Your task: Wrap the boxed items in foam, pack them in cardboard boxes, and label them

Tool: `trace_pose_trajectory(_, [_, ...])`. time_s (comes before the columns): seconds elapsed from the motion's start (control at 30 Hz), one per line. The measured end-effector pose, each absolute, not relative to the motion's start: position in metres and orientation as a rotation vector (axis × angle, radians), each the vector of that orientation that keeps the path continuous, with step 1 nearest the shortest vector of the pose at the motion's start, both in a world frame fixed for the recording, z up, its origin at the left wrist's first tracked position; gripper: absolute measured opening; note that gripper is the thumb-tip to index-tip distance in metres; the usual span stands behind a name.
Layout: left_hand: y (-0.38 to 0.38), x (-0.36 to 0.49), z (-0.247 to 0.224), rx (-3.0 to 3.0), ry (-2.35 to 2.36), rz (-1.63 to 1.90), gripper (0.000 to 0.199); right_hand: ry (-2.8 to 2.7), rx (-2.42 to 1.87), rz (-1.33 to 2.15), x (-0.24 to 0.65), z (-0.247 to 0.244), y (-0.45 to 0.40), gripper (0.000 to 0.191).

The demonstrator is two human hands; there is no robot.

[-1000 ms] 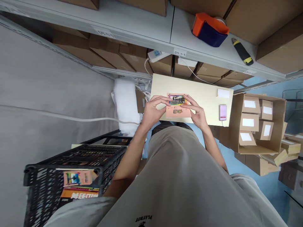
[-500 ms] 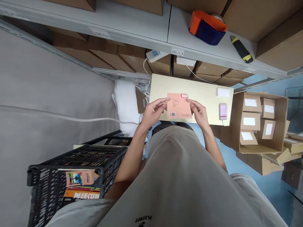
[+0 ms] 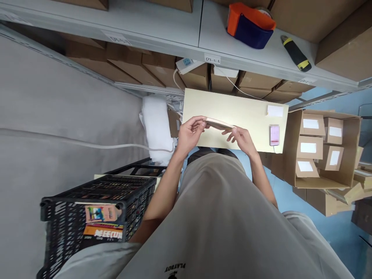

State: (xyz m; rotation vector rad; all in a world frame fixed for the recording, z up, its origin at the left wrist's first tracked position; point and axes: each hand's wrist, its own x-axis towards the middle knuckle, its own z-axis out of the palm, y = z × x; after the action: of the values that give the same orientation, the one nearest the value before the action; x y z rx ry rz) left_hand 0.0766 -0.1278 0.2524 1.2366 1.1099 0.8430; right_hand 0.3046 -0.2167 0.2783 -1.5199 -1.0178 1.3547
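Holding thin book [image 3: 219, 124] edge-on over worktop [image 3: 232, 106]. Left hand [image 3: 187, 136]: fingers pinched on its 9 o'clock end. Right hand [image 3: 245, 142]: thumb side grips 3 o'clock end, other fingers part-open. Light, even pinch should avoid creasing covers.

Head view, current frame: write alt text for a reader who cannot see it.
The left hand and right hand hold a thin book nearly edge-on above a cream table, a smartphone near its right end. An open carton of small boxes is at right, a black crate with books at left.
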Motion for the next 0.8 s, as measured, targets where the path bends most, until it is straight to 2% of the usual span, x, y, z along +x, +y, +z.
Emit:
trace_pose_trajectory(0.13, [-0.132,0.086,0.258,1.41,1.067,0.835,0.03,-1.022,-1.469,1.45,0.314,0.262,-0.218,0.084])
trace_pose_trajectory(0.3, [-0.149,0.112,0.271,1.721,0.963,0.821,0.02,-0.853,-1.349,1.546,0.297,0.236,-0.216,0.087])
trace_pose_trajectory(0.53, [-0.183,0.148,0.286,1.761,0.958,0.749,0.04,-0.531,-1.205,1.646,0.283,0.239,-0.221,0.084])
trace_pose_trajectory(0.7, [-0.187,0.152,0.274,1.671,1.23,0.882,0.031,-0.478,-1.215,1.65,0.299,0.229,-0.228,0.084])
trace_pose_trajectory(0.8, [-0.184,0.143,0.25,1.489,1.382,0.841,0.037,-0.467,-1.195,1.667,0.306,0.216,-0.233,0.091])
